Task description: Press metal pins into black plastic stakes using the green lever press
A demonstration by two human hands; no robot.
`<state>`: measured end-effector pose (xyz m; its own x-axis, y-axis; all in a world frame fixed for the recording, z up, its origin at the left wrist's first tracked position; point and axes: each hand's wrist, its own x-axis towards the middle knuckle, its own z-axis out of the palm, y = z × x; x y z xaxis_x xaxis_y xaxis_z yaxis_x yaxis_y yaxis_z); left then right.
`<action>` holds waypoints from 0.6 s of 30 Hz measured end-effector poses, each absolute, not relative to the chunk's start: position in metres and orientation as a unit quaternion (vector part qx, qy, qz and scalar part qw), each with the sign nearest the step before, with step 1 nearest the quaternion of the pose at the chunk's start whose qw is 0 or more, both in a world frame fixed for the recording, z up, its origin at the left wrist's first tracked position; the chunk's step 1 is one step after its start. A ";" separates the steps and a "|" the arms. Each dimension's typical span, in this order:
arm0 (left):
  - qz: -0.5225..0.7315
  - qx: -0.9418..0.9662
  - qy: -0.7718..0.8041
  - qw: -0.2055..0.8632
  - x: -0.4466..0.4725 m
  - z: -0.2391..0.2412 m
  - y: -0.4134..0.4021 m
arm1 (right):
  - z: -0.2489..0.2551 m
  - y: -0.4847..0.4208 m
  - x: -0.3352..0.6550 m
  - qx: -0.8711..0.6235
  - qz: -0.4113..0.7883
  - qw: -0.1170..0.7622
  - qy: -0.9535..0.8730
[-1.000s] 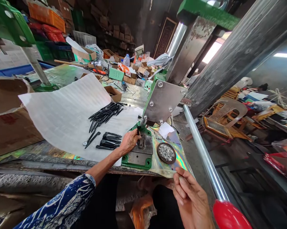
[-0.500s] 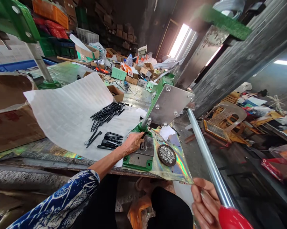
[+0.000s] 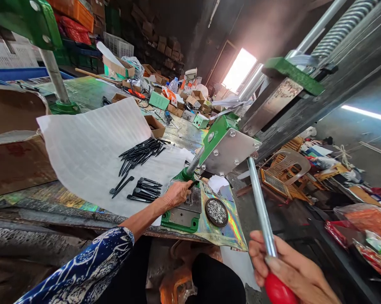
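My left hand (image 3: 177, 194) rests at the bed of a green hand press (image 3: 220, 143), its fingers closed on a slim black piece (image 3: 193, 184) whose end sticks out past them. The fingers hide the rest of that piece. My right hand (image 3: 285, 261) is wrapped round the steel lever (image 3: 262, 207) of the press, just above its red knob (image 3: 279, 289). Left of the press, a loose pile of black slim pieces (image 3: 141, 152) and a neater stack (image 3: 145, 190) lie on white foam sheet (image 3: 98, 143). To the right sits a round dish (image 3: 216, 212) of small silvery pins.
A cardboard box (image 3: 19, 156) stands at the left edge, with a second green press (image 3: 54, 80) behind it. Boxes, a green case (image 3: 159, 100) and tools clutter the far bench. A chair (image 3: 285, 169) stands on the right.
My right hand has come round the lever and now grips it above the red knob; before, it was beside the rod. My left hand stays at the press bed. The view has shifted slightly.
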<state>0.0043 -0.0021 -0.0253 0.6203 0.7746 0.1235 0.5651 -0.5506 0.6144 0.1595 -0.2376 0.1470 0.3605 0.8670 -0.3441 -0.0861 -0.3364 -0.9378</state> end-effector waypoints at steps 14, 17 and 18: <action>0.191 0.863 0.380 0.273 0.005 -0.025 -0.002 | 0.077 -0.202 0.127 -0.669 0.409 0.551 -0.286; 0.192 0.865 0.375 0.272 0.005 -0.024 -0.003 | 0.065 -0.195 0.125 -0.672 0.376 0.572 -0.283; 0.192 0.866 0.372 0.273 0.005 -0.024 -0.004 | 0.062 -0.193 0.125 -0.672 0.367 0.577 -0.283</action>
